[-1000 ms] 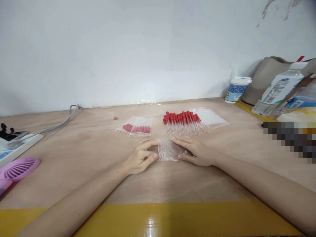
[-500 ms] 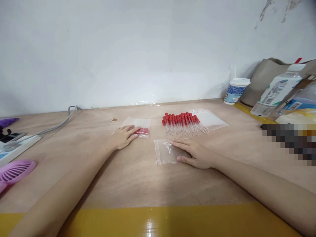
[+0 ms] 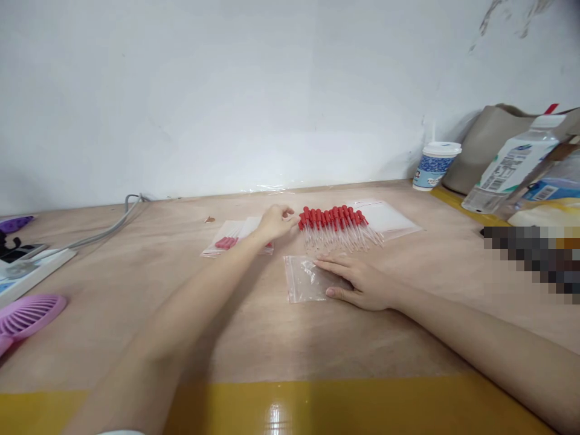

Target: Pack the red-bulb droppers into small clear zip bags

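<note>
My left hand (image 3: 277,222) reaches to the left end of a row of droppers (image 3: 335,225) with red bulbs and thin clear stems. Its fingers are curved and apart, with nothing visible between them; the fingertips come close to the nearest bulbs, and I cannot tell if they touch. Under and beside that forearm lie flat zip bags (image 3: 226,237) with red-bulbed droppers inside, partly hidden by the arm. My right hand (image 3: 362,283) lies flat on a clear zip bag (image 3: 301,284) in front of the row, fingers stretched out over its right part.
More clear bags (image 3: 385,219) lie behind the droppers at the right. A paper cup (image 3: 435,166), a plastic bottle (image 3: 512,166) and a grey bag (image 3: 475,142) stand at the back right. On the left are a pink fan (image 3: 34,314), a power strip (image 3: 36,275) and a cable (image 3: 109,226).
My left hand has left the filled bag and moved right to the dropper row, uncovering another filled bag at the left. My right hand stays on the clear bag.
</note>
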Action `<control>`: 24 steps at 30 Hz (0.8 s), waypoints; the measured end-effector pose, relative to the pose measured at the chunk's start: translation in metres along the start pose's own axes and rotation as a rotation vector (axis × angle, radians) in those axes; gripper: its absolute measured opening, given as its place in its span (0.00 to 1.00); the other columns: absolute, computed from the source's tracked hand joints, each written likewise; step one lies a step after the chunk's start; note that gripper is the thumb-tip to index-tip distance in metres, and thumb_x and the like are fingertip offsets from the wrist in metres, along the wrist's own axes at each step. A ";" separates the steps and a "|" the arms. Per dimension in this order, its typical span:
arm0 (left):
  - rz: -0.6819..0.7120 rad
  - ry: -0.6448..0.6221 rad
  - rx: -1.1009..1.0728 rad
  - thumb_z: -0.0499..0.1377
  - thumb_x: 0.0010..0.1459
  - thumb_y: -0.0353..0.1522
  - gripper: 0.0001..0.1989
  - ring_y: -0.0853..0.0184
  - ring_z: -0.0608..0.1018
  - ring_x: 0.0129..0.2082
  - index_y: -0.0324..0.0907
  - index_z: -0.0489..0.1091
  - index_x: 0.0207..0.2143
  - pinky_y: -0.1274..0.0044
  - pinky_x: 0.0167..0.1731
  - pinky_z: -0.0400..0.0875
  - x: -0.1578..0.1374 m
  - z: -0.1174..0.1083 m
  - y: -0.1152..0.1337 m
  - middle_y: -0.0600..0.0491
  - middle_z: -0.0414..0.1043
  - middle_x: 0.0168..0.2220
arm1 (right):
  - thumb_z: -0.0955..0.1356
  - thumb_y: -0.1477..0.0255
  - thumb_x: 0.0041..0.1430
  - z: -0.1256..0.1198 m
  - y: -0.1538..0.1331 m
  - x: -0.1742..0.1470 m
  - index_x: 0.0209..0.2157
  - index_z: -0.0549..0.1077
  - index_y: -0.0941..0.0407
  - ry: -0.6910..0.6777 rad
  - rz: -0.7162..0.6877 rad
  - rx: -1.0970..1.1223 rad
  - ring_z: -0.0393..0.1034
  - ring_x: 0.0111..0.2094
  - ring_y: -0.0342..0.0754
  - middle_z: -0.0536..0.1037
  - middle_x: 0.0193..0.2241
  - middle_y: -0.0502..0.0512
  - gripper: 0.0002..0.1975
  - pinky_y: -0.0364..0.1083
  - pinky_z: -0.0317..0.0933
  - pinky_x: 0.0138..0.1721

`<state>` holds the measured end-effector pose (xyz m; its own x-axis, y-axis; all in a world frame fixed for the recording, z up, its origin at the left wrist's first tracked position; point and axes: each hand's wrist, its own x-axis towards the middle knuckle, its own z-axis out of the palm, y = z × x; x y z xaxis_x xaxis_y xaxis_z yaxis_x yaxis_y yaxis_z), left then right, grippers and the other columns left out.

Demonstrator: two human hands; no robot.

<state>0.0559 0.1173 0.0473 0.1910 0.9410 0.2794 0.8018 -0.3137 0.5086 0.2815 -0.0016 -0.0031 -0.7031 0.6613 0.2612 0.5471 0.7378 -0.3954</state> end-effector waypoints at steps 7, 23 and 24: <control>-0.162 0.081 -0.229 0.62 0.48 0.42 0.16 0.61 0.75 0.30 0.35 0.74 0.29 0.73 0.34 0.67 0.041 0.037 0.019 0.45 0.75 0.29 | 0.61 0.58 0.60 0.000 -0.002 0.000 0.60 0.57 0.58 -0.002 -0.012 0.000 0.55 0.59 0.55 0.60 0.59 0.63 0.30 0.57 0.53 0.57; -0.063 0.496 -1.046 0.65 0.47 0.42 0.20 0.74 0.70 0.22 0.41 0.62 0.35 0.83 0.23 0.64 -0.078 -0.035 -0.033 0.54 0.72 0.26 | 0.61 0.56 0.59 0.002 0.000 0.000 0.59 0.58 0.58 -0.009 0.019 -0.004 0.56 0.58 0.54 0.61 0.58 0.61 0.31 0.56 0.53 0.57; -0.062 0.474 -1.055 0.66 0.45 0.42 0.22 0.75 0.70 0.23 0.41 0.63 0.37 0.83 0.23 0.64 -0.091 -0.035 -0.039 0.55 0.72 0.27 | 0.61 0.56 0.59 0.002 0.000 0.000 0.59 0.58 0.58 -0.010 0.023 -0.006 0.55 0.58 0.54 0.61 0.58 0.61 0.31 0.56 0.53 0.57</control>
<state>-0.0120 0.0395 0.0304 -0.2425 0.8865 0.3942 -0.1113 -0.4290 0.8964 0.2807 -0.0015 -0.0048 -0.6944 0.6771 0.2435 0.5659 0.7229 -0.3964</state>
